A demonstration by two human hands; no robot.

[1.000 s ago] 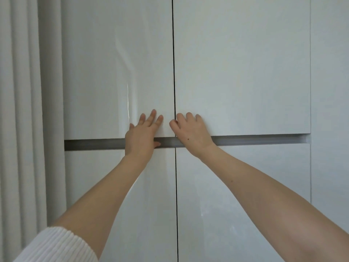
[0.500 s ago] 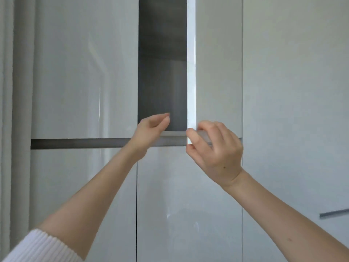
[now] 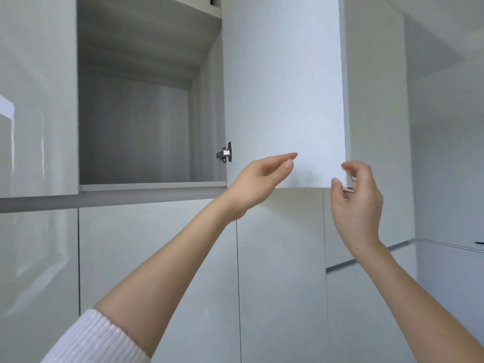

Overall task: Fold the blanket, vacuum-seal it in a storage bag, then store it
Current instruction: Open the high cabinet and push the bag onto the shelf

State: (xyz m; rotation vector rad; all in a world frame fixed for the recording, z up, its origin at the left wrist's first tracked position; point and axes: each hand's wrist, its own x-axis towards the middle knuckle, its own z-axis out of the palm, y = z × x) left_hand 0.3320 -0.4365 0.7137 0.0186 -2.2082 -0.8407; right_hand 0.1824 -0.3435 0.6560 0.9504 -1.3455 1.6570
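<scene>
A white upper cabinet door stands swung wide open to the right. My right hand pinches its lower free corner between thumb and fingers. My left hand hovers in front of the door's inner face near its bottom edge, fingers loosely extended and holding nothing. Behind the door the grey compartment shows a bare shelf board. No blanket or storage bag is in view.
A metal hinge joins the door to the cabinet side. The left upper door stays closed. Glossy lower doors run below a dark handle groove. More white cabinets continue to the right.
The right upper door went from closed to wide open, pulled by my right hand. My left hand came off the door fronts and now floats free. The camera tilted upward.
</scene>
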